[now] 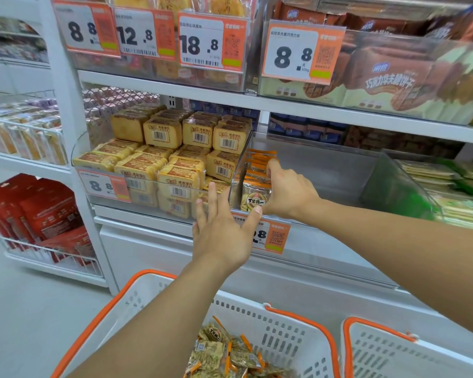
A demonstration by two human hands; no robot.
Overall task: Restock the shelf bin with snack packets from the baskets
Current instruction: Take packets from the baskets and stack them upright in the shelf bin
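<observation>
Packets [257, 184] stand in a short row at the left end of our clear bin [325, 170], hard against its divider; the remainder of the bin, out to the right, is bare. Our right hand [287, 190] curls round the front packet, thumb low and fingers over the row's top, steadying it, though we cannot quite tell how firmly it pinches. Our left hand [224, 227] hovers flat, fingers spread, before the bin's front edge, holding nothing. Below, the left basket [159, 293] has a heap of the same packets; the right basket [380, 347] shows too little to judge. We reckon restocking has barely begun, with most still to load.
</observation>
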